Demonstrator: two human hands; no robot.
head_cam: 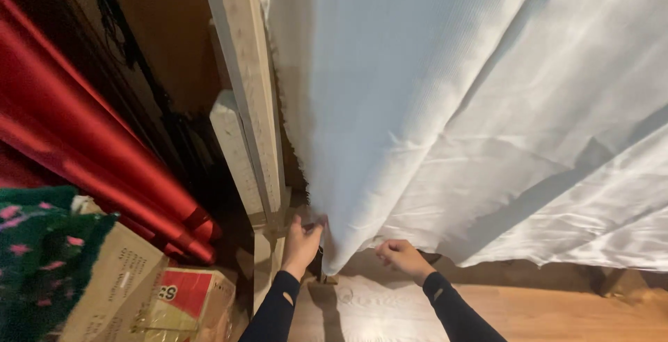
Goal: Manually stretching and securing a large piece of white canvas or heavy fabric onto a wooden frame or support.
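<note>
Hands in dark sleeves meet at the lower edge of a wide white woven fabric sheet [473, 105] that hangs in folds over a pale wooden frame post [247, 84]. Left hand [300, 239] pinches the frayed corner of the sheet beside the post; right hand [402, 255] is curled shut on the hem just to the right. Glossy red fabric rolls [90, 140] lean at the left, above brown cardboard boxes [125, 286] and a green knitted cloth with pink flecks [35, 244]

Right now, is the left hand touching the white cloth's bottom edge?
Touching. The head view shows the left hand pinching the white cloth at its lower corner, beside the wooden post, fingers closed on the edge.
</note>
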